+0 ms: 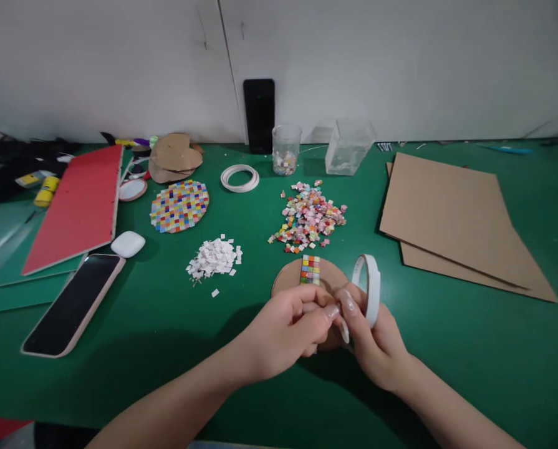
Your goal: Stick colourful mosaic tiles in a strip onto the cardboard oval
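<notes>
A green counter point(447, 362) meets a plain white wall point(400, 62). Over the near edge of the cardboard disc point(288, 279), the right hand point(376, 346) has its grip closed round a white tape roll point(371, 288). The left hand point(283, 333) pinches its loose end. Coloured tiles point(309, 218) lie heaped just beyond the disc.

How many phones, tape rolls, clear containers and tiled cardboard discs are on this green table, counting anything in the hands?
Phones: 2
Tape rolls: 2, one in the right hand
Clear containers: 2
Tiled discs: 2
Total: 8
</notes>
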`<state>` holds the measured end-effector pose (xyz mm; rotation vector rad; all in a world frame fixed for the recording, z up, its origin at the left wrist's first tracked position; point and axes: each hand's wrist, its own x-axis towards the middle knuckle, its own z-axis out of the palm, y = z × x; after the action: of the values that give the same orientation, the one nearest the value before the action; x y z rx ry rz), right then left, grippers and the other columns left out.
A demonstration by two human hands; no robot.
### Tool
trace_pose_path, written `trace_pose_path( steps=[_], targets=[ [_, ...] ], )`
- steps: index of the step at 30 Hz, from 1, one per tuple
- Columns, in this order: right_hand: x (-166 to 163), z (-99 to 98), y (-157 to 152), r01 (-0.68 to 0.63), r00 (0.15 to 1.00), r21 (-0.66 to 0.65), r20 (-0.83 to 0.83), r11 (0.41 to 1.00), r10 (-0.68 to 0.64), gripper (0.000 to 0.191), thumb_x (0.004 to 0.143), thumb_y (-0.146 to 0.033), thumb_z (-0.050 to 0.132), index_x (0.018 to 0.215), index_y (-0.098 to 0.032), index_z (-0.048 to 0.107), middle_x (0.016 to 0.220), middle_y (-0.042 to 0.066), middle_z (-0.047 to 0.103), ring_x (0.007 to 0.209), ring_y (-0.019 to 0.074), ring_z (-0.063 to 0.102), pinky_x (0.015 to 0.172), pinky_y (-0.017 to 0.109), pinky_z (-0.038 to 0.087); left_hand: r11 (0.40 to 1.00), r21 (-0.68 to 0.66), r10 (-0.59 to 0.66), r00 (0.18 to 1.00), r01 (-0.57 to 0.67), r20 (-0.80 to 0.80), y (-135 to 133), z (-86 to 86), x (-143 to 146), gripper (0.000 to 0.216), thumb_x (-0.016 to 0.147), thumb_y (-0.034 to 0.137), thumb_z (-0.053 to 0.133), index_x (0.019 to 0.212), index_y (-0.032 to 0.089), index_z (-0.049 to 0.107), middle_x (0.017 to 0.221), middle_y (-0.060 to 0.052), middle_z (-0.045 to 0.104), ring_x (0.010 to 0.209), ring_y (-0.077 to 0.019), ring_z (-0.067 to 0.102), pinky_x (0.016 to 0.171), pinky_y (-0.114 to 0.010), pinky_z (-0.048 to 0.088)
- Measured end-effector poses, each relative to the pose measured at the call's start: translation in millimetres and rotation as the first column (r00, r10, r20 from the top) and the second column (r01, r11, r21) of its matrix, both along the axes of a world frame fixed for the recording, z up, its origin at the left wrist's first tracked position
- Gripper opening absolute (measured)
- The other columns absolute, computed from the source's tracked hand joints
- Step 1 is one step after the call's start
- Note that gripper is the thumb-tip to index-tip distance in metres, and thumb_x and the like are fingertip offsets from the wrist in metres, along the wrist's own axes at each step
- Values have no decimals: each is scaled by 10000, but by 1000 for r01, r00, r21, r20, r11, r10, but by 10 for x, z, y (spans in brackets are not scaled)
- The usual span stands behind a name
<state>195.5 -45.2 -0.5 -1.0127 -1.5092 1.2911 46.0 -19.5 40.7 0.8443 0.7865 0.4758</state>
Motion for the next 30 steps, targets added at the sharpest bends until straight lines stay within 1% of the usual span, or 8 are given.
trace_pose_path(
  steps=[4,8,11,14,17,20,24,30],
  targets=[
    [15,-25,0,0,999,-2,45,1000,0,263,966,-296,357,721,-215,406,553,-63,429,458,81,373,442,186,329,997,68,38,998,-35,-42,-11,-3,2,144,790,278,519,725,161,464,534,85,386,420,-31,236,412,-193,191],
    [10,-8,3,8,998,1,64,1000,-8,263,960,-307,373,721,-210,427,580,-58,422,482,81,371,454,183,333,992,126,41,997,-34,-60,-15,0,1,101,809,241,478,759,153,481,535,77,421,440,-40,299,459,-196,283],
    [-11,24,6,17,999,-35,30,999,-16,292,961,-324,365,700,-206,426,583,-54,421,491,80,367,463,182,340,992,128,30,997,-20,-76,-9,9,-4,115,819,232,462,739,151,470,569,53,462,469,-44,338,454,-188,275],
    [-32,48,2,12,998,-126,-58,992,-19,324,952,-376,372,682,-203,419,560,-56,411,473,77,348,438,178,327,993,117,20,997,-12,-71,0,12,-12,141,829,238,459,714,156,454,569,52,467,444,-34,294,419,-184,218],
    [-39,69,-6,4,982,-254,-181,967,-52,361,921,-459,403,672,-200,433,527,-60,396,435,69,321,386,171,296,994,110,21,995,-10,-94,9,9,-25,152,814,243,478,688,167,445,512,80,399,415,-34,231,396,-188,175],
    [-39,102,-16,-5,959,-375,-264,927,-101,378,879,-508,462,675,-189,478,512,-52,434,419,64,354,371,162,303,995,95,14,995,-4,-100,21,-2,-43,145,795,254,492,681,179,443,460,104,308,405,-45,198,391,-191,158],
    [-58,136,-19,-54,911,-509,-377,859,-166,397,810,-543,549,650,-188,474,460,-65,434,355,48,346,333,146,287,997,65,-35,998,38,-50,43,-13,-70,124,793,245,492,695,184,447,447,113,257,406,-49,161,395,-197,138],
    [-77,120,42,-209,813,-484,-569,849,-124,427,825,-494,534,554,-180,434,375,-85,360,268,21,221,279,134,227,999,1,-53,998,53,16,65,-8,-97,102,787,215,490,701,174,453,461,108,268,414,-41,148,401,-199,124]
  ],
)
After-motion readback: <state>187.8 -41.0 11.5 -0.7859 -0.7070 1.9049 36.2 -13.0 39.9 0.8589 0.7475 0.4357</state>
